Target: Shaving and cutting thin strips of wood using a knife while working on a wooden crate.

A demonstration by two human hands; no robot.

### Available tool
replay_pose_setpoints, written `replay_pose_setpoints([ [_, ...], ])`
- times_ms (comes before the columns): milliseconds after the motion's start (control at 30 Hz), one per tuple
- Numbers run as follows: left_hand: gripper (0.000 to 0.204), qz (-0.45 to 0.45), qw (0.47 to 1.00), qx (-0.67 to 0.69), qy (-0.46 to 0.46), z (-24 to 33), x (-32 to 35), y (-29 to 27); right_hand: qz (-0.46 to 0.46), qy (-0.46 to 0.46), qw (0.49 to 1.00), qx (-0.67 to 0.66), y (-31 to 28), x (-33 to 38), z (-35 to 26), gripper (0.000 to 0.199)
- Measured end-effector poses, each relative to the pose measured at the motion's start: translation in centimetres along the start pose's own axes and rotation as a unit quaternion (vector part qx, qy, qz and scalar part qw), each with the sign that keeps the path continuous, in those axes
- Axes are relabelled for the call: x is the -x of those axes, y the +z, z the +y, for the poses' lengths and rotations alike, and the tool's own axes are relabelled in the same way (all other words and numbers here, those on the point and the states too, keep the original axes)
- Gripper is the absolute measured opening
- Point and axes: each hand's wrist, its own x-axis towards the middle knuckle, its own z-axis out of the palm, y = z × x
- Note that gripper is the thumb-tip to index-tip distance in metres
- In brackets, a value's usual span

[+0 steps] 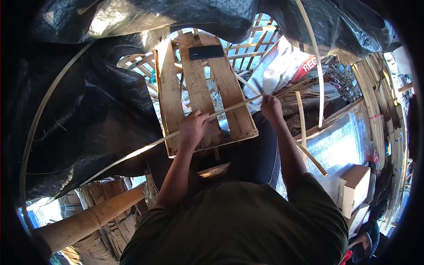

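Left hand (193,128) grips strip (150,146) slanting lower-left to centre-right of frame; right hand (271,108), farther up it, clenches probably a knife (258,85).

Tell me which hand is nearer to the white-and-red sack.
The right. The right hand is just below the sack in the picture; the left hand is farther off, lower and to the left, over the slatted wooden board.

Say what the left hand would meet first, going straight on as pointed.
Beyond the strip it holds, the left hand would likely meet the phone on the wooden slats, though its height above them is unclear.
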Motion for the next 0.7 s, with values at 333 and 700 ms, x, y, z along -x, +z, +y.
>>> replay_pose_setpoints([
  [333,0.013,0.003,1.0,0.017,-0.016,-0.1,-0.1,0.0,0.0,0.064,0.998,-0.025,-0.4,0.8,-2.3,0.041],
  [700,0.019,0.007,1.0,0.019,-0.01,-0.4,0.1,0.3,0.021,-0.081,0.996,0.01,1.0,2.1,-2.5,0.037],
])
